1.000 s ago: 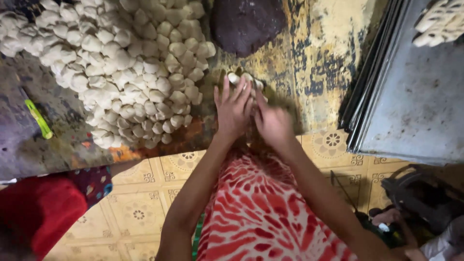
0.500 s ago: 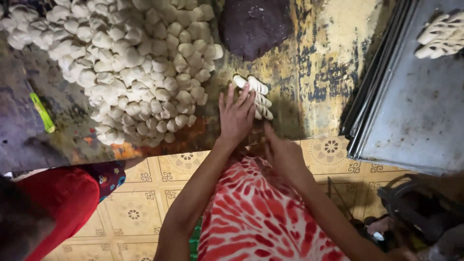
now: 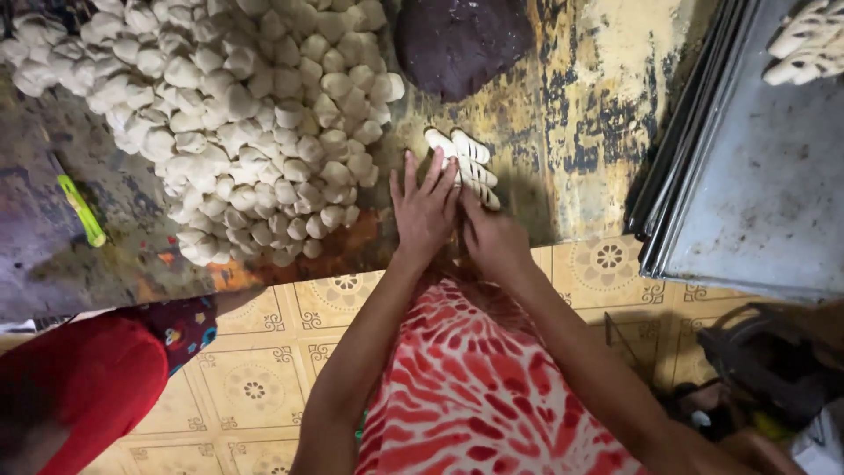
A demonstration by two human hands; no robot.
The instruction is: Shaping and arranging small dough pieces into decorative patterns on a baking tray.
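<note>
Two hands work at the near edge of the worn table [image 3: 607,97], directly above our red-patterned lap. Our left hand [image 3: 425,211] lies flat and palm-down, fingers spread and extended, with nothing gripped; its fingertips reach the near end of the row of shaped dough pieces [image 3: 464,165]. Our right hand [image 3: 498,236] sits just beside it, fingers bent toward the same row. Its underside is hidden, so we cannot tell whether it encloses a piece or only presses on one.

The shaped pieces are white, ridged and elongated, and lie touching one another in a short diagonal line between the heap of dough balls [image 3: 237,123] on the left and the stack of metal trays [image 3: 756,193] on the right. A dark mound of filling [image 3: 462,40] rests at the far edge.

To do this step well, in our judgement:

1. We keep the left palm level so pressure spreads evenly.
2. We guide each piece with the right fingers, not the thumb, to preserve the ridges.
3. We lay each piece snug against the previous one, same orientation.
4. We keep the row apart from the heap, since soft dough probably sticks on contact.

A green tool [image 3: 82,211] lies well apart on the left, near a person in red clothing [image 3: 83,387].
</note>
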